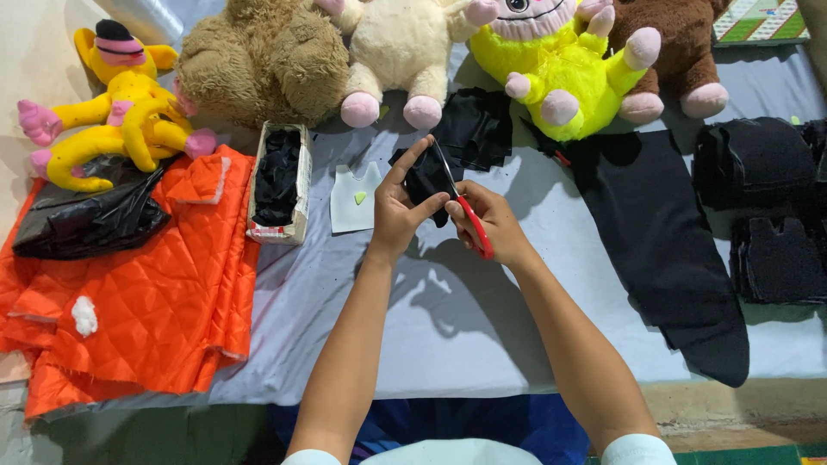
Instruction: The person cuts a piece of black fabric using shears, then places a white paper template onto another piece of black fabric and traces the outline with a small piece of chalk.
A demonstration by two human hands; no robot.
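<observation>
My left hand (398, 207) holds a small piece of black fabric (424, 179) up over the grey table cover (448, 319), index finger stretched along its top edge. My right hand (488, 226) grips red-handled scissors (465, 213), whose blades run up into the black piece. Just left of my hands lies a white paper pattern (351, 200) with a small green mark.
A small cardboard box (279, 182) of black pieces stands left. Orange quilted fabric (146, 301) and a black plastic bag (82, 222) lie far left. Plush toys (405, 52) line the back. Black cloth (663, 241) and stacks of cut black pieces (767, 207) are at right.
</observation>
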